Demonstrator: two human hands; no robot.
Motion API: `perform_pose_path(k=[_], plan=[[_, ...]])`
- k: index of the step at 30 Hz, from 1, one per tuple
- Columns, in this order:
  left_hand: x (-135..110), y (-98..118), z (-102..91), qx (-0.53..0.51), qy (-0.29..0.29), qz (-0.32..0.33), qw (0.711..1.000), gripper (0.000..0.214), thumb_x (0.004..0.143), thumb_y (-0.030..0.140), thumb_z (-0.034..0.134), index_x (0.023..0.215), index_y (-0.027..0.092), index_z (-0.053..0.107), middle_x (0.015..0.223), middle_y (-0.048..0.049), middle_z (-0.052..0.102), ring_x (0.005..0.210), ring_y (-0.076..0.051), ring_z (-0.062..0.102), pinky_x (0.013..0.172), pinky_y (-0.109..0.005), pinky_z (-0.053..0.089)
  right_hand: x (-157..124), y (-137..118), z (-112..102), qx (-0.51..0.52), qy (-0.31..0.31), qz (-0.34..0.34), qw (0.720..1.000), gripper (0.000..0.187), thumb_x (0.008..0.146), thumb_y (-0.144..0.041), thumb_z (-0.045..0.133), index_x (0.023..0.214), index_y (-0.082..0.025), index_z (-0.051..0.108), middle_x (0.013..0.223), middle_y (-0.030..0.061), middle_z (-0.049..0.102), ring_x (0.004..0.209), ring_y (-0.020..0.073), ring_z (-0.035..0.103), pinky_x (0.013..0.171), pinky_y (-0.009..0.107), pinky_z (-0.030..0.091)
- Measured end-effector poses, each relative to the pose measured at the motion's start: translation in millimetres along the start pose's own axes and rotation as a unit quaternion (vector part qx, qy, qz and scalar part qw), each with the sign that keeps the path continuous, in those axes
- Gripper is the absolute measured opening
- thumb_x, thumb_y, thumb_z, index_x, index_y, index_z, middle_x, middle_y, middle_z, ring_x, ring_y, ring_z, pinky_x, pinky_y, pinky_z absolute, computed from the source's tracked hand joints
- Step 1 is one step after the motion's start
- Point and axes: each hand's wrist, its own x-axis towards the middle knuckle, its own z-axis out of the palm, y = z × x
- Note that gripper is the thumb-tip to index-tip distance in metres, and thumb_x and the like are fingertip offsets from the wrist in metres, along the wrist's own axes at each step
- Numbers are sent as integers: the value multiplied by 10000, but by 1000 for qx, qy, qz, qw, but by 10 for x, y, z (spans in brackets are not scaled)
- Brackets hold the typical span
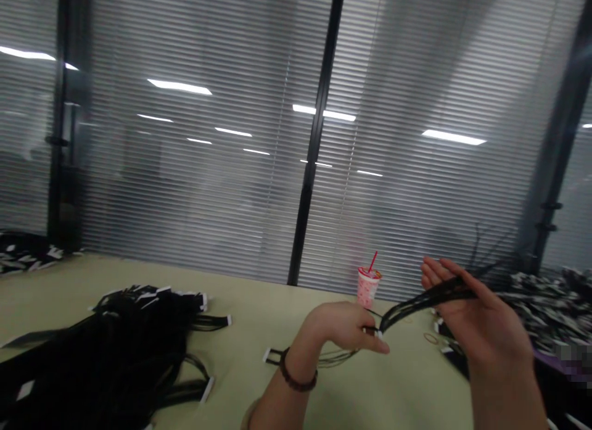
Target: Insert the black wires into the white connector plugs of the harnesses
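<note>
A bundle of thin black cables (420,301) stretches between my two hands above the table. My left hand (345,326), with a dark beaded bracelet on the wrist, pinches the bundle near a small white end piece. My right hand (485,325) is open, palm up with fingers stretched out, and the cables lie across it between thumb and fingers. Their far ends trail off blurred to the right. Behind my left wrist, a cable with a white connector (267,355) lies on the table.
A large heap of black cables with white connectors (115,350) covers the table's left side. Another pile (550,313) lies at the right, and a third (28,251) at the far left. A pink cup with a red straw (369,287) stands by the glass wall with blinds (208,202).
</note>
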Motion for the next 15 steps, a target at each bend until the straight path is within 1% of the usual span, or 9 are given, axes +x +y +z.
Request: perform_pose_path(k=[3,6,8,10,11,12,13,15], plan=[[-81,2,-57,-43,-26,34,998,425,742,504,503,486,170,444,459,29,449,415,-90,407,404,-206,272,-27,-27,-10,-12,22,10,1000,201,768,-228,462,887,-181,617,1133,103,548,1024,199,546,833,318,485],[-207,50,-147,-114,-74,70,988,361,756,436,520,517,170,475,455,30,468,414,-89,445,400,-192,309,-20,75,-44,-33,9,44,998,170,749,-237,502,863,-164,604,1086,115,573,1007,208,555,807,318,491],[-300,137,-214,-159,-115,106,975,286,778,381,512,587,168,513,501,24,504,466,-96,505,433,-181,361,-45,241,-128,-62,5,83,995,174,737,-271,538,851,-153,594,1000,115,612,949,216,583,766,326,499],[-372,259,-262,-190,-140,141,961,260,812,351,471,645,162,535,539,22,520,490,-86,518,466,-170,391,-131,481,-266,-101,22,127,986,215,721,-327,566,823,-139,590,877,100,643,835,210,616,693,313,507],[-392,326,-271,-197,-143,140,960,283,817,365,461,638,159,533,532,25,518,475,-75,504,466,-164,389,-198,615,-342,-128,54,146,980,248,702,-362,581,780,-127,590,790,87,649,746,198,624,621,283,504],[-399,391,-267,-195,-136,133,962,311,819,385,456,622,154,529,520,27,511,460,-64,481,462,-159,378,-279,750,-414,-147,62,167,973,295,686,-408,591,756,-121,591,732,72,644,681,183,618,567,253,489],[-392,452,-248,-195,-129,124,964,342,817,402,454,599,148,522,510,28,502,447,-54,459,454,-155,365,-369,877,-473,-160,51,189,968,336,664,-449,599,708,-117,584,671,57,629,610,167,600,522,237,471],[-340,560,-172,-217,-123,110,962,385,819,429,441,583,136,521,507,24,490,442,-45,431,442,-154,345,-556,1078,-536,-184,26,203,961,388,625,-516,595,635,-130,554,611,49,605,566,168,577,463,230,440]])
